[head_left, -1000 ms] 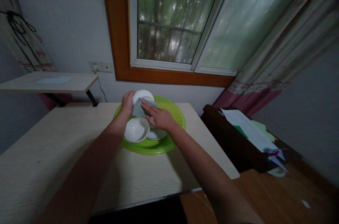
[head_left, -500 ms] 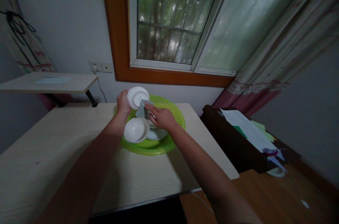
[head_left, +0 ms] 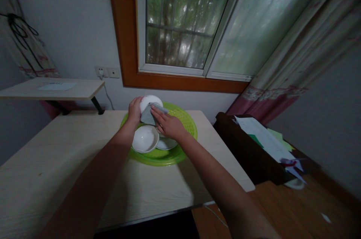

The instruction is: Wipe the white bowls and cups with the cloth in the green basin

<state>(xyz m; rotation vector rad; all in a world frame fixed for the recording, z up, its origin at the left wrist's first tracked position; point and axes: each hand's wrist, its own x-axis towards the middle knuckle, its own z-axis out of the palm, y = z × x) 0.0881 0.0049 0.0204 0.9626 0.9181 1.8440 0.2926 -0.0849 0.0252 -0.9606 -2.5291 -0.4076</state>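
Observation:
My left hand [head_left: 134, 110] grips a white bowl [head_left: 150, 100] by its rim, held tilted over the green plastic basin [head_left: 184, 126]. My right hand [head_left: 168, 125] presses a grey cloth [head_left: 148, 116] against the bowl, fingers laid flat on the cloth. Inside the basin, below my hands, lie another white bowl [head_left: 145, 138] facing up and a white dish [head_left: 167, 143] partly hidden under my right wrist.
The basin stands near the far edge of a light wooden table [head_left: 56, 163]. A side shelf [head_left: 53, 87] sticks out at the left wall. A dark cabinet with papers [head_left: 263, 137] stands to the right. A window is straight ahead.
Half a second ago the bowl was lifted and turned with its underside facing me, and the cloth was off it. Now the bowl sits lower and the cloth covers it again.

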